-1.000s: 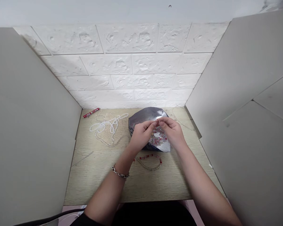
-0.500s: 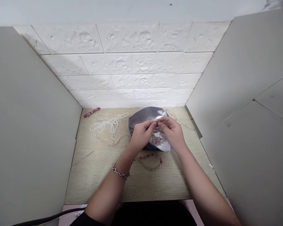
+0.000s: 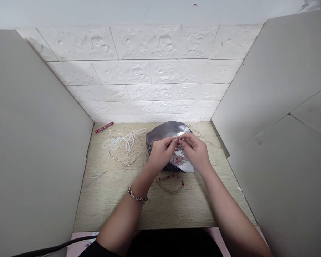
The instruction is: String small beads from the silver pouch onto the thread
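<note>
Head cam is the only view I've got. L hand [image 3: 162, 153] and R hand [image 3: 195, 152] are over a crumpled foil dish [image 3: 169, 131], silver w/ dark patches, low centre of frame. Fingertips [image 3: 176, 140] of both hands are pinched together just above the dish, L and R tips almost meeting. If they're clamped on sth, it's too small for me to tell. Dish holds a heap of mixed beads [image 3: 179, 157], pink/red/white, partly behind the R hand. Chain bracelet [image 3: 137, 195] on L wrist.

Table [image 3: 109, 214] is light wood-grain. Upper left of it: looped pearl strand [image 3: 124, 141], its tail ending near the dish, w/ a red packet [image 3: 104, 127] by the wall. Below dish, between forearms: red-and-pale bead strand [image 3: 169, 184]. Left of that, a thin wire [image 3: 94, 179]. Right of dish: faint thin strand [image 3: 200, 135]. Behind: white brick-look wall [image 3: 147, 82], grey side panels [image 3: 34, 142] framing L and R. Black cable [image 3: 56, 244] at bottom left.
</note>
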The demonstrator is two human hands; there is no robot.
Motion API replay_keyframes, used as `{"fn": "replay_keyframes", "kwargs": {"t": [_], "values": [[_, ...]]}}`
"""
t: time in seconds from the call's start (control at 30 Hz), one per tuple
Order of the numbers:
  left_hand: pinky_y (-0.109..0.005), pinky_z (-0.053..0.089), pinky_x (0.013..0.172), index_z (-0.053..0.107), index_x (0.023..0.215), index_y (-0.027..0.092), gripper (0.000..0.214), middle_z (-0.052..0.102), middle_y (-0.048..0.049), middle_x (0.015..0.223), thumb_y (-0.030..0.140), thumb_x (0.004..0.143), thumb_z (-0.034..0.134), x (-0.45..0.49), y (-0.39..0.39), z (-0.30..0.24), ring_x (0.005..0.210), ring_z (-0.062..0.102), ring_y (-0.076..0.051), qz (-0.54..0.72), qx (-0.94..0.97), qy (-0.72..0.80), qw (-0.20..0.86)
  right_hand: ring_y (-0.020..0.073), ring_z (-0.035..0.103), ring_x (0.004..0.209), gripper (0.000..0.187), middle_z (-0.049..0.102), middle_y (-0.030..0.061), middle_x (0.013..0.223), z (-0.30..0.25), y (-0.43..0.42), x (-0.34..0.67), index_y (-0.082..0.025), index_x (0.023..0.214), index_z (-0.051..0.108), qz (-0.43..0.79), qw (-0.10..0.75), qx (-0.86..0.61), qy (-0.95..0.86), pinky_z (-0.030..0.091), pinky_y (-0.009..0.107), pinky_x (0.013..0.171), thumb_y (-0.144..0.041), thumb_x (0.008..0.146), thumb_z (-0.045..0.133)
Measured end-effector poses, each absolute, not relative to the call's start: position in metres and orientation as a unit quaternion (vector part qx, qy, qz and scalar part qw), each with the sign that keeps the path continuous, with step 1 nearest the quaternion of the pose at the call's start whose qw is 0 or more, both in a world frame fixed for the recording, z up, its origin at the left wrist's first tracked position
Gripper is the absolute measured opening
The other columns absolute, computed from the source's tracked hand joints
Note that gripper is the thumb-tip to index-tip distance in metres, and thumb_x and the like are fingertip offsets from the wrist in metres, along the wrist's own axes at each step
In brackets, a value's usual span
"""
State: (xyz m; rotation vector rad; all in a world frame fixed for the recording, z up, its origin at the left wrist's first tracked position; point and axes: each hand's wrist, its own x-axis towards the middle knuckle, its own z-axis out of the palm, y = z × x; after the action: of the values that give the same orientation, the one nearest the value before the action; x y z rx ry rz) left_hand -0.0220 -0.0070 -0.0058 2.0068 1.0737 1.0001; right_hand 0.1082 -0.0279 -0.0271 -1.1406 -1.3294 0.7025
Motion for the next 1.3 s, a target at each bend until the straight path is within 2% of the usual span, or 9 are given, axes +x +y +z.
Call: {"fn": "replay_keyframes", "kwargs": {"t": [0.77,1.17,1.3], "values": [[-0.022,0.038,0.056,0.066,0.089,0.017,0.034,0.065,-0.0017,0.068,0.037,0.081,0.04,-0.0225,-0.0082,-0.0035,0.06,0.053,-0.011,0.371,0.766,0.416,0.32,0.0134,0.058,0.076,0.014,0.06,0.0017,0.082,-0.029,-0.0297,0.1076,-0.02,0.084,0.056,0.256,0.581,-0.508,-0.582,0.048,0.027,0.068,-0.03,0.076,0.051],[-0.023,0.04,0.065,0.065,0.094,0.018,0.034,0.067,-0.0025,0.076,0.036,0.083,0.038,-0.0243,-0.0065,-0.0065,0.068,0.057,-0.013,0.363,0.784,0.398,0.31,0.013,0.057,0.076,0.013,0.06,0.0012,0.081,-0.0258,-0.0312,0.1094,-0.02,0.084,0.058,0.241,0.55,-0.521,-0.607,0.047,0.026,0.068,-0.027,0.077,0.049],[-0.023,0.04,0.063,0.066,0.089,0.017,0.035,0.065,-0.0018,0.072,0.037,0.083,0.038,-0.0244,-0.0062,-0.0068,0.067,0.055,-0.013,0.365,0.775,0.395,0.332,0.0129,0.057,0.074,0.013,0.06,0.0011,0.079,-0.0234,-0.0313,0.1097,-0.02,0.083,0.059,0.225,0.541,-0.518,-0.623,0.047,0.027,0.067,-0.025,0.077,0.049]]}}
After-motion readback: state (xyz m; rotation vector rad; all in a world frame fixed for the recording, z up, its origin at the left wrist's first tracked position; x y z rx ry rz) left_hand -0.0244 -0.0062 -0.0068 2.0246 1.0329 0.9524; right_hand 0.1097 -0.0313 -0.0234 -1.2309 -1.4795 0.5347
